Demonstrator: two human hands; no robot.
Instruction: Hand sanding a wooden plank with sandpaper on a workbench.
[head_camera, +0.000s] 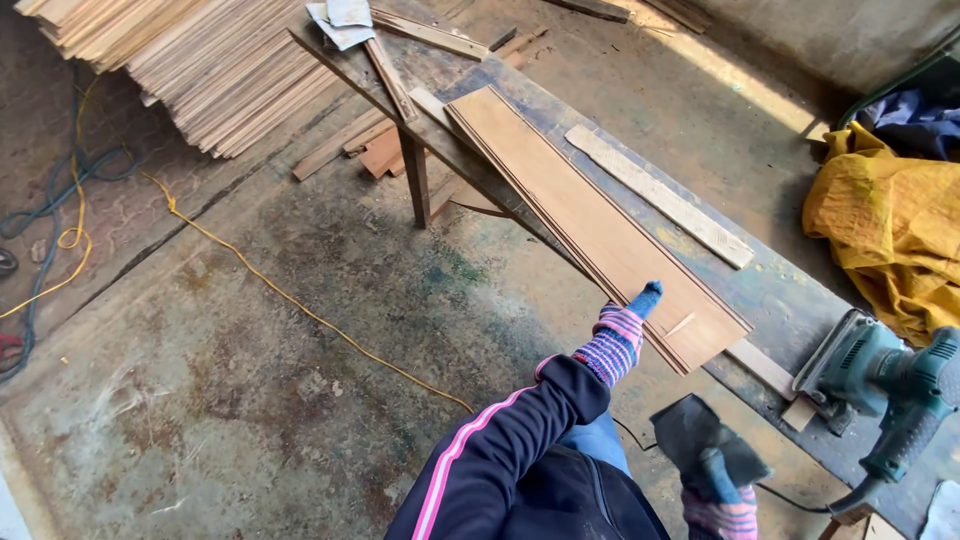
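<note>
Nearest the camera, the right hand (718, 505), in a striped knit glove, is closed around a dark sheet (705, 437), probably sandpaper. Its fingers (714, 478) pinch the sheet's lower edge so that the sheet stands up and fans out above the fist, ready to be laid flat on wood. Just to its right, a green electric sander (880, 375) rests on the near end of the desk (790, 290), its cord trailing down toward the floor, parked within easy reach but untouched.

Further out, the left hand (615, 335), in a matching glove at the end of a dark sleeve with pink stripes, reaches to the near edge of a long wooden board (590, 225). Its fingers (645, 297) are drawn together and press against that edge; whether they grip under it or merely push on it cannot be told. The board lies flat along the desk, lengthways, so its broad face is up and open to working. Beside it, on the far side, lies a narrower pale strip of wood (660, 195).

Beyond, a stack of similar boards (200, 60) sits on the concrete floor, with offcuts (370, 150) below the desk's far end. A yellow cord (270, 280) snakes across the floor, and a yellow cloth (890, 225) is heaped at the right.
</note>
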